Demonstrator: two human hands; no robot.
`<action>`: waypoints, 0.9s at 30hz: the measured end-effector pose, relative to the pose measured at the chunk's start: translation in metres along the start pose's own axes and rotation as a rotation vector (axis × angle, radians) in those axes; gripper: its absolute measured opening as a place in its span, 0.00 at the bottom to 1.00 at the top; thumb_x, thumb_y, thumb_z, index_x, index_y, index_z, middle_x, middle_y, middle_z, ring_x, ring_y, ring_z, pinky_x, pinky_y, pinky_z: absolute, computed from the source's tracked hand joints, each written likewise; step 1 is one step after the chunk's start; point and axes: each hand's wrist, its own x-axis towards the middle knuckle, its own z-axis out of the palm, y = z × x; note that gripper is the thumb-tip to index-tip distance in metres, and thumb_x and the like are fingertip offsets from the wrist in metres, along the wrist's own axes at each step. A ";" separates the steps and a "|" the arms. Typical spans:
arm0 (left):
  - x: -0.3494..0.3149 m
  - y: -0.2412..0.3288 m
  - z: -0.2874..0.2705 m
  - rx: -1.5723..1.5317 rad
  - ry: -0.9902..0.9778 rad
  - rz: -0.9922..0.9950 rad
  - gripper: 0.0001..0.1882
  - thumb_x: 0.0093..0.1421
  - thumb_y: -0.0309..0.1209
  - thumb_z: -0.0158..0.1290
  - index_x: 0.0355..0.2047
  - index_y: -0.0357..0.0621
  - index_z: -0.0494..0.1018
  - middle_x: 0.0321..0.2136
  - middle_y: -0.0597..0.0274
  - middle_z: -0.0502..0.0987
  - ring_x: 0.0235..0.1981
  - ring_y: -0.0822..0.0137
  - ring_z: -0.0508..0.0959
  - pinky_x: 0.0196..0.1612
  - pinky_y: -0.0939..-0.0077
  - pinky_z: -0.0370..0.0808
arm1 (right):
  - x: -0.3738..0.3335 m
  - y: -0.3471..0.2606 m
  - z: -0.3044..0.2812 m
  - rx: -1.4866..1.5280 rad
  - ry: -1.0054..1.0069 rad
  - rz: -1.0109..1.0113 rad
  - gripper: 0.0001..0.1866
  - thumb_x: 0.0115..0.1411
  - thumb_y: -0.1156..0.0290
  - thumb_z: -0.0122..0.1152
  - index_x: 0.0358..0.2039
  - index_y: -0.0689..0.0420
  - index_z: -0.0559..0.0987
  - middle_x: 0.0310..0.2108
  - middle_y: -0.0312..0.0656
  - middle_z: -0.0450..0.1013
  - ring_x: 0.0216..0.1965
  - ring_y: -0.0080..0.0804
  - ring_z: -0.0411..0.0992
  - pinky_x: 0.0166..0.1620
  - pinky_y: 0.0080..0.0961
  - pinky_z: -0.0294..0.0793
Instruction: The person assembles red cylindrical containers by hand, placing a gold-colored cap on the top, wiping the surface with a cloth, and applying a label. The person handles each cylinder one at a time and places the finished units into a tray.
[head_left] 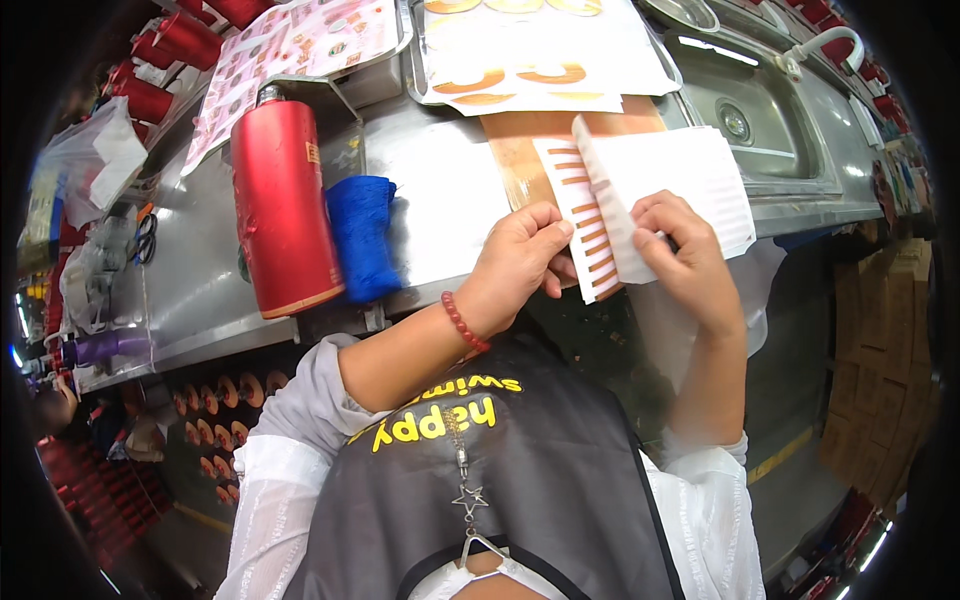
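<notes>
Between my hands is a white sheet with a row of copper-coloured stripes [592, 228] along its left side, overhanging the counter's front edge. My left hand [530, 252], with a red bead bracelet on its wrist, pinches the sheet's left edge between thumb and fingers. My right hand [682, 245] is closed on a thin white top layer [608, 195], which stands folded up from the striped part. To the right lies more white sheet [700, 175]. A brown board [515, 160] is under the sheets.
A large red cylinder [282, 210] lies on the steel counter [440, 160] beside a blue cloth [362, 235]. Behind, a tray [415, 75] carries sheets with gold shapes [550, 80]. At the right are a sink [745, 130] and faucet [830, 45]; cardboard boxes [880, 340] stand below.
</notes>
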 end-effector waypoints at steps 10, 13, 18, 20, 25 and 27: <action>-0.003 0.004 -0.006 0.162 0.086 0.101 0.13 0.69 0.33 0.50 0.49 0.39 0.66 0.39 0.56 0.79 0.27 0.71 0.82 0.22 0.86 0.74 | -0.033 0.040 -0.035 0.610 0.114 0.189 0.07 0.63 0.74 0.62 0.29 0.63 0.77 0.41 0.34 0.71 0.41 0.20 0.65 0.47 0.18 0.64; -0.008 0.002 0.000 0.657 0.259 0.497 0.18 0.65 0.29 0.53 0.53 0.38 0.65 0.37 0.57 0.77 0.34 0.67 0.78 0.34 0.74 0.75 | -0.029 0.026 -0.030 0.491 0.014 0.140 0.07 0.63 0.73 0.62 0.29 0.63 0.78 0.40 0.34 0.71 0.39 0.19 0.65 0.44 0.18 0.64; -0.004 0.000 0.009 1.091 0.064 0.886 0.13 0.63 0.30 0.56 0.48 0.42 0.74 0.42 0.56 0.75 0.41 0.61 0.73 0.41 0.70 0.73 | -0.021 0.025 -0.017 0.420 -0.126 0.120 0.08 0.65 0.71 0.60 0.33 0.64 0.79 0.42 0.37 0.72 0.41 0.22 0.68 0.46 0.21 0.67; -0.008 0.002 0.020 1.059 0.047 0.714 0.12 0.63 0.30 0.56 0.46 0.42 0.76 0.41 0.54 0.77 0.41 0.57 0.75 0.44 0.68 0.74 | -0.017 0.020 -0.013 0.393 -0.162 0.115 0.08 0.65 0.72 0.60 0.34 0.65 0.79 0.41 0.37 0.73 0.41 0.23 0.69 0.46 0.21 0.68; -0.009 -0.001 0.020 0.937 0.003 0.655 0.12 0.63 0.29 0.56 0.47 0.40 0.75 0.38 0.51 0.79 0.38 0.55 0.80 0.44 0.66 0.75 | -0.009 0.013 -0.010 0.204 -0.209 0.029 0.08 0.63 0.73 0.59 0.34 0.65 0.79 0.36 0.40 0.73 0.40 0.31 0.70 0.46 0.26 0.69; -0.011 -0.002 0.019 0.898 -0.008 0.628 0.13 0.64 0.28 0.55 0.49 0.40 0.74 0.38 0.51 0.80 0.39 0.57 0.81 0.44 0.68 0.76 | -0.007 0.011 -0.010 0.156 -0.224 0.016 0.08 0.62 0.72 0.59 0.33 0.64 0.79 0.33 0.41 0.74 0.40 0.35 0.70 0.46 0.29 0.69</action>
